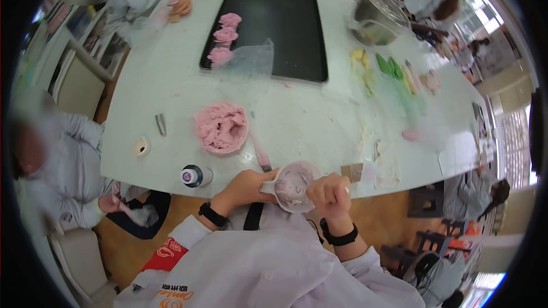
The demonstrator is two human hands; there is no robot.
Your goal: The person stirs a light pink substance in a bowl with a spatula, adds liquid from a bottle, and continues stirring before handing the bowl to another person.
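Observation:
My left hand (pixel 246 187) is wrapped round the handle of a small white bowl (pixel 294 187) at the table's near edge. Pale pinkish-grey residue coats the bowl's inside. Curled closed at the bowl's right rim is my right hand (pixel 331 195); whatever it holds, if anything, is hidden. Beyond my left hand lies a piping bag (pixel 261 154) with pink in it and a dark tip. A bowl of pink cream (pixel 221 128) stands further back. Left of my hands are a dark-and-white bottle (pixel 196 176), a small cream-coloured round container (pixel 141 146) and a metal piping tip (pixel 161 125).
A black tray (pixel 285 28) at the back carries pink piped flowers (pixel 226 35) and a clear bag. Yellow, green and pink bags (pixel 390 66) and a large clear bowl (pixel 378 18) stand right. Other people's hands (pixel 182 4) hold bags at left; more people are around.

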